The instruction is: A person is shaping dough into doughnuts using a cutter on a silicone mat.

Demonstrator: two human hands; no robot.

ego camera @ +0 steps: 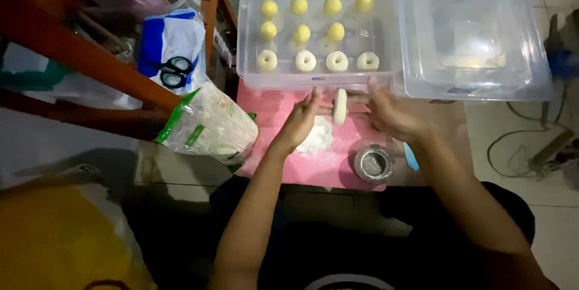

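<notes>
My left hand (300,122) and my right hand (389,112) meet over a pink mat (283,163), and together they hold a pale dough ring (340,107) on edge between their fingertips. Fingers of both hands seem to pass into its hole. Under the ring lies a small heap of white flour (316,138). Just beyond the hands stands a clear plastic box (253,31) with several yellow dough balls (300,5) at the back and a front row of shaped dough rings (306,61).
A round metal cutter (374,163) sits on the mat near my right wrist. A flour bag (211,126) lies at the mat's left edge. Black scissors (175,72) rest on a blue-white bag. A clear lid (470,31) lies right of the box. Cables (531,145) trail on the floor.
</notes>
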